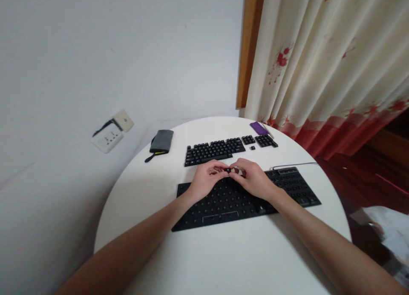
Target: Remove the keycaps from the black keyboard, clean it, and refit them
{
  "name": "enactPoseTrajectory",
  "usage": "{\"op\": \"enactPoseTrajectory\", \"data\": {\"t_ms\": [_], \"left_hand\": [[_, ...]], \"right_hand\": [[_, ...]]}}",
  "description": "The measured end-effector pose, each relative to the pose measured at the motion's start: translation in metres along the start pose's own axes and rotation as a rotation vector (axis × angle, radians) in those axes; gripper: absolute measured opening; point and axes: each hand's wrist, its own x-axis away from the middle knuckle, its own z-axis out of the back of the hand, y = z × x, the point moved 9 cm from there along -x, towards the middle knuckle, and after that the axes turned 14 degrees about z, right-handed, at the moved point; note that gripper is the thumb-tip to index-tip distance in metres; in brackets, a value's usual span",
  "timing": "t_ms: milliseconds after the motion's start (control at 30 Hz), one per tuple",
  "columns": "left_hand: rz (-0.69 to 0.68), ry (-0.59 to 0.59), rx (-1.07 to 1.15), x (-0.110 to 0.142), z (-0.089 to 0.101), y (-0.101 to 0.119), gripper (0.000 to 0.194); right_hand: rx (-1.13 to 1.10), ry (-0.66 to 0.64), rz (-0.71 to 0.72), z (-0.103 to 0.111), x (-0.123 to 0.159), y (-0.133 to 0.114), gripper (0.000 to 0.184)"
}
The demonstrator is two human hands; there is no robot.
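A small black keycap is pinched between the fingertips of my left hand and my right hand. Both hands are closed and meet just above the upper edge of a black keyboard base. Most of that base shows bare switches, its keycaps off; my hands and right forearm cover part of it. Behind my hands, loose black keycaps lie on the white table in keyboard order. A single keycap sits apart, below the small blocks of keycaps on the right.
A grey pouch with a dark strap rests at the table's back left. At the back right is a purple cloth. The keyboard's cable runs off the right edge of the round white table. Wall sockets are at left, a curtain at right.
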Motion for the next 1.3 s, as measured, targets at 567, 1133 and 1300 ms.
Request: {"op": "enactPoseTrajectory", "data": {"t_ms": [567,1133,1300], "left_hand": [[0.021,0.082,0.046,0.0,0.009,0.002,0.034],[0.018,0.048,-0.009,0.002,0.006,0.004,0.037],[0.018,0.052,-0.008,0.002,0.006,0.003,0.037]], "right_hand": [[0.405,-0.21,-0.503,0.014,0.0,0.116,0.022],[0.406,-0.145,-0.601,0.011,0.003,0.121,0.017],[0.407,-0.126,-0.609,0.007,-0.007,0.125,0.016]]}}
